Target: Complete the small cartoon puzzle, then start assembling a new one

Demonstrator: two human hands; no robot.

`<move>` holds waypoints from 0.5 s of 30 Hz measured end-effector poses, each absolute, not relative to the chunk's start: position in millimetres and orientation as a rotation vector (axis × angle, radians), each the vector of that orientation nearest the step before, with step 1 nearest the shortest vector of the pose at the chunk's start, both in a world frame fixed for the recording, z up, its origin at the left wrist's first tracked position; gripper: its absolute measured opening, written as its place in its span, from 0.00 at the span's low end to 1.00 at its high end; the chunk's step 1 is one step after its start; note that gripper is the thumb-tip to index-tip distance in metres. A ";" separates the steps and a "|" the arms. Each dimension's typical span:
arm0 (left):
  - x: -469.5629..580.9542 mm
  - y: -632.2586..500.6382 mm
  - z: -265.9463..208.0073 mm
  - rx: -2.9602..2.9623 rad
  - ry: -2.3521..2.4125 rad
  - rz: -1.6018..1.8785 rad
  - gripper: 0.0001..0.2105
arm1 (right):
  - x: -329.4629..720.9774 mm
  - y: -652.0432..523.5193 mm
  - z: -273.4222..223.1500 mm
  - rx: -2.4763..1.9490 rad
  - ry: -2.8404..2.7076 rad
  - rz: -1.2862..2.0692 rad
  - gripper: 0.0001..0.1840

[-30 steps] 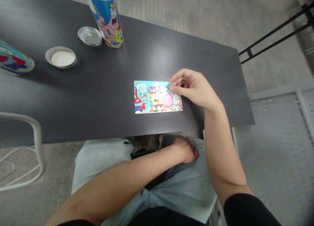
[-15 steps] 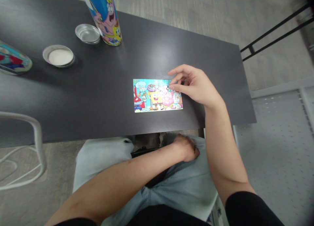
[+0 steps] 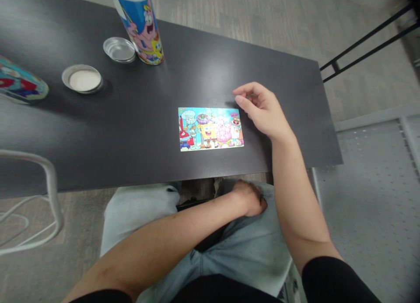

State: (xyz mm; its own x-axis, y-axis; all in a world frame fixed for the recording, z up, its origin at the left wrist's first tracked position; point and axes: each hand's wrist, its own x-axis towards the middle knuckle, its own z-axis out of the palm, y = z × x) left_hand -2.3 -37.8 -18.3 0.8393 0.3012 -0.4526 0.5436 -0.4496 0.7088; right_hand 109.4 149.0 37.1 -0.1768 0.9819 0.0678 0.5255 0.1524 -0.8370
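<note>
A jigsaw puzzle (image 3: pixel 208 134) with bright cartoon characters lies flat on the dark table, its pieces joined in a rectangle. Just past its upper right corner hovers my right hand (image 3: pixel 262 108), open, thumb and forefinger slightly apart. Nothing shows between those fingers. My left hand (image 3: pixel 250 199) rests below the table edge on the jeans (image 3: pixel 259 246), fingers curled in and partly hidden; no object shows in it.
A tall cartoon-printed tube (image 3: pixel 144 36) stands at the back left beside a silver lid (image 3: pixel 120 49). A second lid (image 3: pixel 84 80) with a white inside and another printed tube (image 3: pixel 21 82) are farther left. A white curved bar (image 3: pixel 49 176) is at the lower left.
My right hand has pulled back off the puzzle's upper right corner, uncovering the character there. The thumb has shifted up towards the forefinger. My left hand stays put.
</note>
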 end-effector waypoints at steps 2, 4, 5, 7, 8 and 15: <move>-3.6 -37.2 -20.4 2.106 0.596 -0.304 0.31 | 110.2 151.6 25.4 -1.380 -1.723 0.877 0.34; -6.3 -35.5 -22.3 2.148 0.564 -0.282 0.30 | 109.4 152.4 15.5 -1.298 -1.689 0.851 0.37; -8.3 -34.5 -23.1 2.171 0.547 -0.272 0.29 | 108.2 151.3 12.3 -1.261 -1.667 0.796 0.38; -14.0 -32.8 -24.3 2.212 0.529 -0.255 0.27 | 105.1 144.0 11.0 -1.237 -1.680 0.698 0.36; -17.6 -32.6 -24.8 2.229 0.531 -0.250 0.26 | 103.4 137.4 12.5 -1.245 -1.714 0.662 0.33; -55.3 -55.5 -23.1 2.288 0.680 -0.171 0.24 | 98.2 58.1 32.8 -1.296 -2.287 0.519 0.24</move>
